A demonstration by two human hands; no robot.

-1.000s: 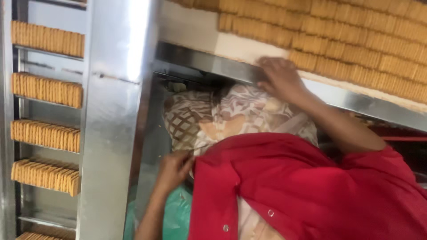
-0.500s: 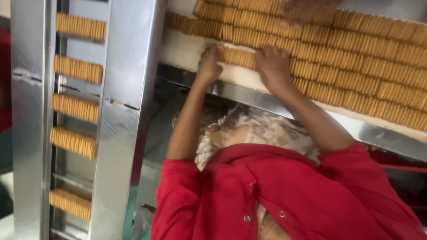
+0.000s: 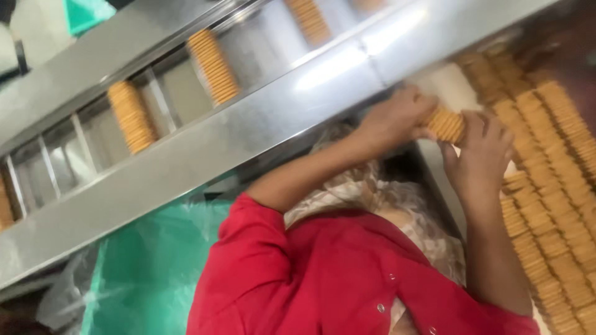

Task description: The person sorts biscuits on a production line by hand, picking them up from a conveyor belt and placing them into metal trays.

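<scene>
Stack of thin golden-brown biscuits, edges ridged, clamped between left hand and right hand.

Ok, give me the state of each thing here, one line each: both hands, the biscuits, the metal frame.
left hand: closed on one end of the biscuit stack.
right hand: pressed against the stack's other end.
biscuit stack: squeezed on edge between both hands.
biscuit rows: lying packed on the belt.
metal frame: holds separate biscuit columns in channels.
</scene>
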